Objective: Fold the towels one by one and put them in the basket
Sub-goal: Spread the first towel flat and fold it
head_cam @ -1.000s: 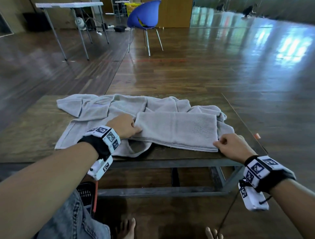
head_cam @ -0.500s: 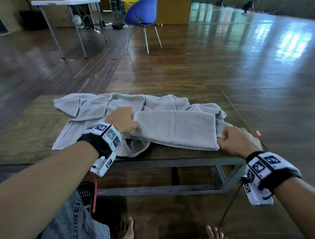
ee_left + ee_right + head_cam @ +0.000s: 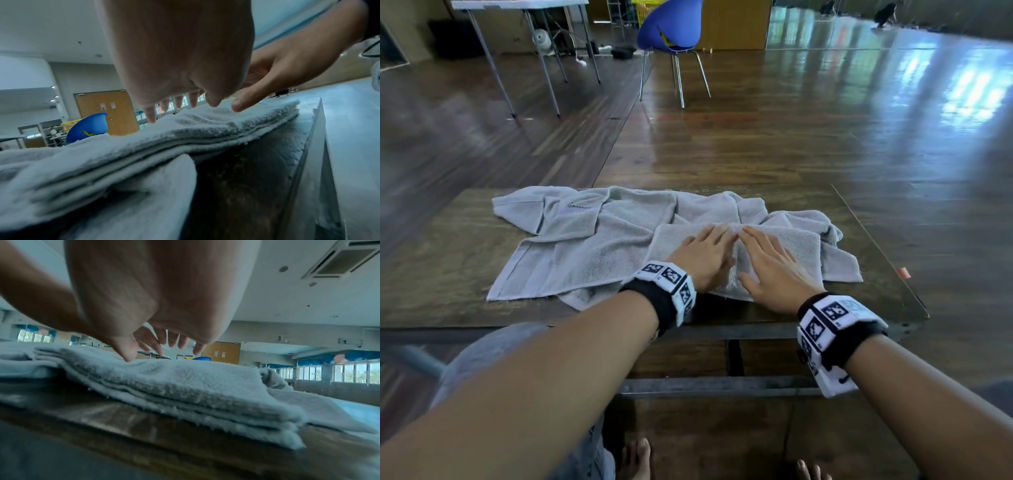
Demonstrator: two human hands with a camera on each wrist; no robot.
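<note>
1. both my hands are flat on the folded towel (image 3: 801,246); left hand (image 3: 703,257) and right hand (image 3: 768,265) side by side, index fingers nearly touching at the far edge
2. fingers on both are straight and spread, pressing down, nothing pinched or gripped; from the left wrist view my fingertips (image 3: 151,118) just meet the terry
3. the folded towel sits right of centre near the front edge of the wooden table (image 3: 431,270), stacked in several layers; it lies on top of the other towels (image 3: 585,253), which are still loose and rumpled, spreading left and behind
4. blue chair (image 3: 669,25) stands well back on the shiny floor; can't see any basket near the table
</note>
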